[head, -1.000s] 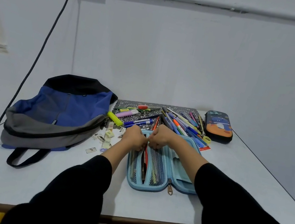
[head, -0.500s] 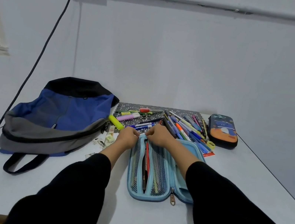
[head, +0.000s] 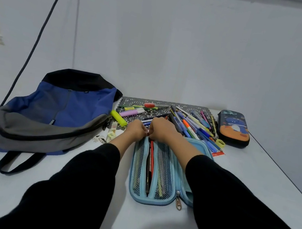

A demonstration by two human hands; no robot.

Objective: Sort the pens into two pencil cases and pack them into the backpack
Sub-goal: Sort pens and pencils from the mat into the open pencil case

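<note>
A light blue pencil case [head: 161, 200] lies open on the table in front of me, with mesh pockets and several pens and pencils inside. My left hand [head: 136, 131] and my right hand [head: 163, 130] meet at its far end, fingers curled and pinching the top of the inner mesh divider. Behind them several loose pens [head: 190, 123] lie on a dark patterned mat [head: 187, 107]. A second, dark case with an orange and blue cartoon print [head: 232, 129] lies closed at the right. The blue and grey backpack [head: 54, 112] lies flat at the left.
A yellow highlighter [head: 118, 118] and small erasers and scraps [head: 111, 133] lie between the backpack and the open case. A yellow sharpener [head: 220, 143] sits near the dark case. A black cable [head: 36, 41] hangs down the wall at the left. The table's right edge runs close to the dark case.
Both hands stay together at the far end of the blue case. The view has tilted downward slightly; the case and pens look unmoved.
</note>
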